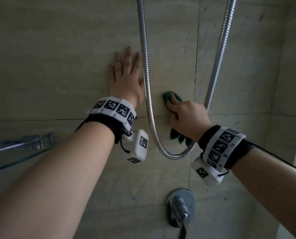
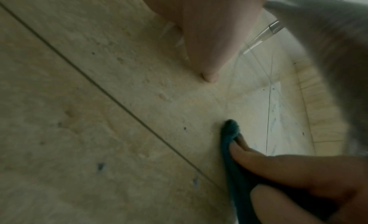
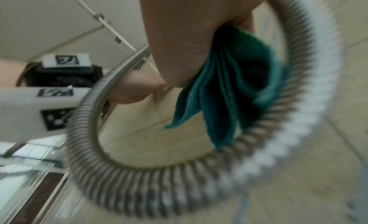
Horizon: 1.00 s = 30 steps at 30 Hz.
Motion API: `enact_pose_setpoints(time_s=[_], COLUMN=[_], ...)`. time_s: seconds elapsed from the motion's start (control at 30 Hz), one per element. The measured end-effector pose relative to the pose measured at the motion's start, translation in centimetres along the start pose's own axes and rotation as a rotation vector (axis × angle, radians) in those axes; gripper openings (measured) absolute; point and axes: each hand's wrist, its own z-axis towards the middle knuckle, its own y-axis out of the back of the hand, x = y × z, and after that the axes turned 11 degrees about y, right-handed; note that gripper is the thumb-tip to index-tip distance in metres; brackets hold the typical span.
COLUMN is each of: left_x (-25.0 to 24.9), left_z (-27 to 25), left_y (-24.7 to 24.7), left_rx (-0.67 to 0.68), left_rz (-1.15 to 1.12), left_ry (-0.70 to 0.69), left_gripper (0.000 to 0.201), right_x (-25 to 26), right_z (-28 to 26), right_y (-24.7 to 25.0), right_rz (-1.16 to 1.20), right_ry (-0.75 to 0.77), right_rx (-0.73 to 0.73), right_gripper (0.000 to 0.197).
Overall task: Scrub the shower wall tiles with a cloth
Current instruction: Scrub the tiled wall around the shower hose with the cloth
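Observation:
Beige shower wall tiles (image 1: 66,57) fill the head view. My left hand (image 1: 124,69) lies flat on the wall with straight, spread fingers, just left of the shower hose (image 1: 146,75). My right hand (image 1: 180,109) grips a folded dark green cloth (image 1: 167,96) and presses it to a tile inside the hose loop. The cloth's loose ends (image 1: 176,136) hang below the palm. In the left wrist view the cloth (image 2: 231,133) lies against the tile under the right hand's fingers (image 2: 278,169). The right wrist view shows the cloth (image 3: 229,93) bunched in the palm.
The metal hose (image 3: 139,172) loops down close under my right wrist. A chrome mixer valve (image 1: 180,207) sits low on the wall. A glass shelf (image 1: 23,149) juts out at the left. Faint blue marks (image 1: 204,54) streak the tiles right of the hose, near the corner.

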Motion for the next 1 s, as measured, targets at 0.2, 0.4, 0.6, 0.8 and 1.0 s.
enact_pose_setpoints(time_s=[0.2, 0.4, 0.6, 0.8, 1.0], left_x=[0.5, 0.9, 1.2, 1.7, 1.5], left_z=[-0.4, -0.8, -0.6, -0.7, -0.8], left_y=[-0.2, -0.2, -0.5, -0.5, -1.2], left_rx=[0.012, 0.025, 0.048, 0.04, -0.003], left_rz=[0.058, 0.094, 0.073, 0.114, 0.109], left_ry=[-0.025, -0.052, -0.065, -0.1, -0.073], left_gripper=[0.074, 0.075, 0.074, 0.072, 0.07], right_x=[-2.9, 1.1, 0.1, -0.9, 1.6], right_z=[2.3, -0.1, -0.2, 3.0, -0.9], right_y=[2.9, -1.3, -0.2, 1.2, -2.2], right_rz=[0.015, 0.067, -0.054, 0.148, 0.052], right_ry=[-0.18, 0.135, 0.18, -0.134, 0.202], right_rx=[-0.057, -0.151, 0.064, -0.136, -0.029], right_gripper=[0.047, 0.039, 0.047, 0.05, 0.051])
